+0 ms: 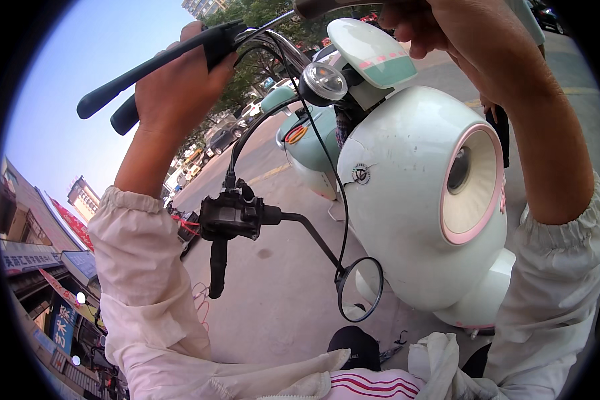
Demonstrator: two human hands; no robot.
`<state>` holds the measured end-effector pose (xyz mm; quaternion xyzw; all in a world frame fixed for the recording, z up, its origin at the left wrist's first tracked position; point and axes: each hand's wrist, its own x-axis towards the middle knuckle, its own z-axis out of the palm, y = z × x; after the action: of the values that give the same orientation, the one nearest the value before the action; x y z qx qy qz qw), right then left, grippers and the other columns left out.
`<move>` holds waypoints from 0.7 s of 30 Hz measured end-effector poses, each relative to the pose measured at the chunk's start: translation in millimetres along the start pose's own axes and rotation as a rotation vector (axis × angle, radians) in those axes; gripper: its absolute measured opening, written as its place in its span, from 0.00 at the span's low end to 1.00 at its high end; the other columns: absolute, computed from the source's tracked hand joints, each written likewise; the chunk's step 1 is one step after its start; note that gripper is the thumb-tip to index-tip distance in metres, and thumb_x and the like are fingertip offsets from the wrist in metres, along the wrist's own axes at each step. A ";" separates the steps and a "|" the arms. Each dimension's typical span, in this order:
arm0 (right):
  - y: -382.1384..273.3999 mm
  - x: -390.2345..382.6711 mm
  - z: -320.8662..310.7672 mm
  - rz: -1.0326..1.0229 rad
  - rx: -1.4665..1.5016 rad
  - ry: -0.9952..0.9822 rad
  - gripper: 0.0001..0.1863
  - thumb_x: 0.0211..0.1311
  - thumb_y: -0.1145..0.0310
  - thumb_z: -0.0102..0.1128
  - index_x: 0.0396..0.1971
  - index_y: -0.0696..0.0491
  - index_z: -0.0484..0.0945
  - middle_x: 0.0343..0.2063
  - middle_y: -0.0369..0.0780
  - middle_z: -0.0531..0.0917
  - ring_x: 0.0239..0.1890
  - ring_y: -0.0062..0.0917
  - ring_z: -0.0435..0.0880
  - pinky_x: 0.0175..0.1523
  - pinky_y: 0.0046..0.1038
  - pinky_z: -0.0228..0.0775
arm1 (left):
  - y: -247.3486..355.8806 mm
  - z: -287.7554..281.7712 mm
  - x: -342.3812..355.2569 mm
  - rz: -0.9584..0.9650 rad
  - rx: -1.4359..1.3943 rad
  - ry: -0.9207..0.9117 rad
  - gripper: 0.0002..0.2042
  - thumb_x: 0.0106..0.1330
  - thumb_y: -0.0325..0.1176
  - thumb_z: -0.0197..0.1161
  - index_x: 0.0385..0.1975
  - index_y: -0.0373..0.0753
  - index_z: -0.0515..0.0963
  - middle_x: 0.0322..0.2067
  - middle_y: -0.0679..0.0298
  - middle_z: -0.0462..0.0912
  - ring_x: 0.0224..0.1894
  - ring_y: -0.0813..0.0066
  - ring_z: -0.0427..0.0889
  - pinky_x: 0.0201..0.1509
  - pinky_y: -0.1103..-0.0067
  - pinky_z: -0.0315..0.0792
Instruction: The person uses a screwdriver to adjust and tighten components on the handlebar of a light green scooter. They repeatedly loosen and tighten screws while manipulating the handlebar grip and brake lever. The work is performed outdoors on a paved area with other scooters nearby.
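Gripping a Black Handle (126,117) beside a White Scooter (397,160)

The left hand (180,93), raised at far left, has its grip clenched round the black handle; a longer black lever (137,75) runs alongside, on the far side of it. The right hand (477,50), at far right, has bent fingers near a brown handle (323,7). The frame's upper edge cuts across both, so whether this grip grasps the brown handle cannot be told. A thin metal rod (277,21) extends left from the brown handle toward the lever's inner end. The scooter's round headlight (325,81) lies to the right of the left hand, below a white-and-green panel (373,53).

Nearer, left of the scooter body, a black control housing (232,215) hangs above the pavement (270,283), with a black sleeve (218,267) pointing down from it. A dark stem (313,240) leads right from the housing to a round mirror (365,287). Farther off, a tool with red and yellow handles (297,134) rests on a green surface (317,137).
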<state>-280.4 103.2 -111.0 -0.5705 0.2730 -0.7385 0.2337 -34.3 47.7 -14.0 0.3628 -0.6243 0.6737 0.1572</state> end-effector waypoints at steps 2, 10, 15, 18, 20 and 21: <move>-13.0 -4.2 13.0 0.076 -0.106 0.118 0.19 0.69 0.57 0.50 0.31 0.60 0.77 0.17 0.36 0.74 0.19 0.17 0.73 0.26 0.21 0.69 | -2.1 2.2 -4.4 0.032 0.005 0.014 0.24 0.60 0.50 0.61 0.50 0.41 0.70 0.27 0.55 0.83 0.27 0.58 0.84 0.28 0.71 0.76; -10.9 -23.4 6.3 -0.231 -0.395 -0.001 0.16 0.65 0.61 0.53 0.34 0.62 0.75 0.27 0.41 0.77 0.26 0.22 0.75 0.31 0.23 0.68 | -1.4 5.3 -8.0 0.014 0.011 -0.045 0.24 0.60 0.51 0.60 0.50 0.41 0.70 0.28 0.55 0.83 0.29 0.57 0.84 0.30 0.70 0.76; 8.9 -7.4 -1.8 -0.671 -0.254 -0.011 0.13 0.63 0.65 0.55 0.37 0.62 0.74 0.28 0.42 0.77 0.28 0.23 0.76 0.34 0.24 0.69 | -3.3 0.5 -0.7 0.009 -0.027 0.005 0.23 0.60 0.51 0.60 0.48 0.42 0.70 0.27 0.56 0.83 0.28 0.58 0.83 0.29 0.70 0.76; 17.4 -11.4 -3.8 -0.919 -0.872 0.204 0.12 0.62 0.68 0.56 0.37 0.63 0.73 0.29 0.43 0.77 0.28 0.24 0.77 0.36 0.25 0.69 | -1.9 0.9 -2.5 0.009 -0.028 -0.017 0.23 0.60 0.51 0.60 0.48 0.42 0.70 0.27 0.56 0.82 0.27 0.58 0.83 0.29 0.70 0.76; 14.6 9.8 -15.2 -1.019 -1.093 0.274 0.11 0.62 0.69 0.56 0.36 0.62 0.74 0.27 0.42 0.77 0.27 0.24 0.76 0.35 0.26 0.68 | -1.1 0.2 2.3 0.001 -0.054 0.030 0.22 0.60 0.51 0.60 0.48 0.43 0.70 0.27 0.56 0.82 0.27 0.57 0.83 0.29 0.70 0.75; 22.0 8.6 -7.6 -0.895 -1.018 0.268 0.10 0.62 0.69 0.56 0.35 0.62 0.74 0.25 0.42 0.76 0.26 0.24 0.75 0.35 0.26 0.68 | -0.1 5.5 -4.6 0.011 -0.040 -0.009 0.22 0.60 0.51 0.60 0.48 0.43 0.70 0.26 0.56 0.82 0.27 0.57 0.83 0.28 0.70 0.75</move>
<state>-289.0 82.2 -121.1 -0.5707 0.3506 -0.6079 -0.4264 -29.5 43.6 -17.3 0.3592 -0.6402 0.6604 0.1578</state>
